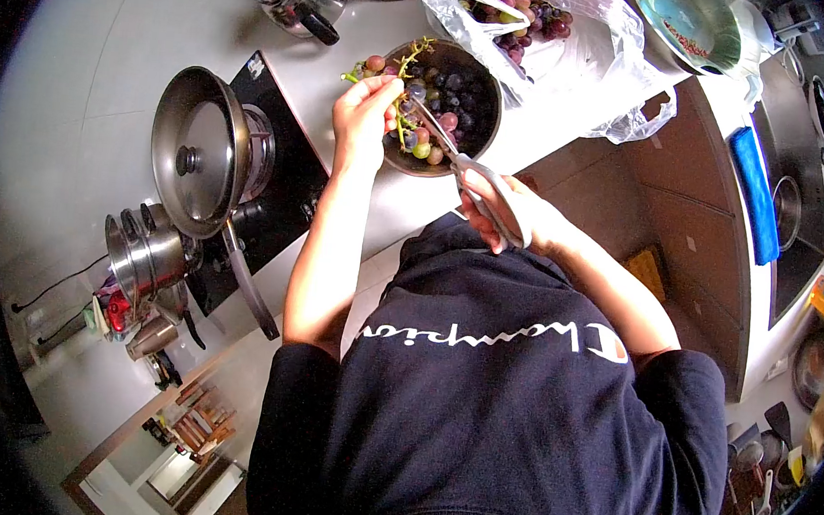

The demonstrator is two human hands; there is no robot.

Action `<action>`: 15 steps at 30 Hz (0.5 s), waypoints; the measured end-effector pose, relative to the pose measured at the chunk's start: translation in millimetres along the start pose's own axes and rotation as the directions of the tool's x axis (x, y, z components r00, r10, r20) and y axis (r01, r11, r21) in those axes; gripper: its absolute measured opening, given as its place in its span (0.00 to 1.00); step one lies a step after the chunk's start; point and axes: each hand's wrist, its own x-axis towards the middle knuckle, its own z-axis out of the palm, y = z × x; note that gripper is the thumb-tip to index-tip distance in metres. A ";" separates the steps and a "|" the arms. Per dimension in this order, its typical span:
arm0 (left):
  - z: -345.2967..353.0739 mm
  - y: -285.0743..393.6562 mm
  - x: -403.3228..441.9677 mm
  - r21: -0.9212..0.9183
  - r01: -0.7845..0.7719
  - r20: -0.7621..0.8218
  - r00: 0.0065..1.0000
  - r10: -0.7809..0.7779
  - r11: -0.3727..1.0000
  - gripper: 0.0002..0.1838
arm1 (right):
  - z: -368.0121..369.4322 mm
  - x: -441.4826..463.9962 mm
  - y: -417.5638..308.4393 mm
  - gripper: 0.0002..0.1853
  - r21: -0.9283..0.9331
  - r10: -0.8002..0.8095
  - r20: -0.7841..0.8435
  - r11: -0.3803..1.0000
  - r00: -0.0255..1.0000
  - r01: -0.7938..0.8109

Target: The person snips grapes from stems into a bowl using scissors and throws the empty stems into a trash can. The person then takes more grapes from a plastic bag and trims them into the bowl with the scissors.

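Observation:
Over the left side of a dark bowl (487, 145), my left hand (364, 123) pinches the green stem (404, 112) of a grape bunch. Several red and green grapes (421, 149) still hang on that stem. Dark loose grapes (456, 89) lie inside the bowl. My right hand (512, 210) is wrapped round the grey handles of a pair of scissors (495, 191). The scissor blades point up and left, with their tips among the stems close to my left fingers. Whether the blades touch a stem I cannot tell.
Behind the bowl, a clear plastic bag (582, 63) holds more grapes (537, 25). A metal basin (691, 28) stands at the upper right, a kettle (301, 2) at the upper left. Left, a lidded pan (198, 153) sits on the black stove (287, 122), its handle towards me.

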 end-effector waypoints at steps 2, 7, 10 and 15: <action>3.4 2.8 -2.0 0.013 -0.018 -0.022 1.000 0.018 1.000 0.08 | 1.3 5.0 0.6 0.26 0.015 0.026 -0.021 1.000 0.999 -0.025; 6.7 3.7 -2.7 0.025 -0.047 -0.008 0.999 0.047 0.999 0.07 | 2.6 8.6 -4.3 0.25 0.016 -0.019 -0.055 1.000 0.998 0.020; 5.9 3.9 -3.8 0.022 -0.061 0.000 0.998 0.061 0.998 0.07 | 3.7 9.8 -5.7 0.24 -0.018 -0.030 -0.070 0.999 0.997 0.028; 5.0 1.1 -1.5 -0.051 -0.019 0.002 1.000 0.019 0.999 0.08 | 4.0 8.7 -3.1 0.23 -0.080 -0.077 -0.082 0.994 0.994 0.070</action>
